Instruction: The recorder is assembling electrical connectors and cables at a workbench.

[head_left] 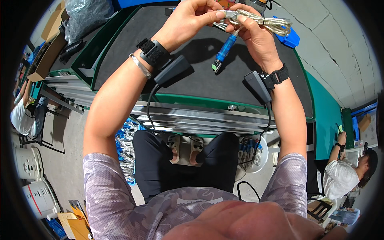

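Note:
My left hand (192,18) and my right hand (254,34) meet above the black mat (132,48) of the workbench, both holding a coiled clear cable (272,23). The left fingers pinch the cable near its metal end. The right hand grips the coil. A blue translucent plug (225,50) with a green tip hangs down from between the hands. Each wrist wears a black strap with a dark box and a wire.
A blue plastic piece (290,39) lies on the bench to the right. Bundles of blue-ended cables (126,148) hang under the bench by my knees, more in a white bin (254,154). Other people sit at left (22,114) and right (344,172). White stools (30,164) stand left.

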The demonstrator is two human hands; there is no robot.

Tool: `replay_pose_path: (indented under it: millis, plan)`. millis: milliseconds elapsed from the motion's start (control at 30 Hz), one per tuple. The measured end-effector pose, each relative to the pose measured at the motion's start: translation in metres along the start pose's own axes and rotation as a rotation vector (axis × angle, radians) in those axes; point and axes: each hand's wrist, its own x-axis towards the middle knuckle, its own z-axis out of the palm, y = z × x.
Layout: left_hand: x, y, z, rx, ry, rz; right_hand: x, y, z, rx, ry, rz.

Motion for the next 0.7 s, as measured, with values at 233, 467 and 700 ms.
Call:
replay_pose_path:
  millis: [233,467,700]
  plan:
    - [-0.001,0.003,0.004,-0.107,0.003,0.006,0.000,0.004,-0.006,-0.003,-0.045,0.023]
    - [0.002,0.000,-0.003,-0.104,0.052,0.007,0.005,0.007,-0.003,0.118,0.068,0.129]
    - [-0.009,-0.003,0.007,0.227,-0.305,-0.308,0.008,0.015,-0.018,0.190,0.213,0.016]
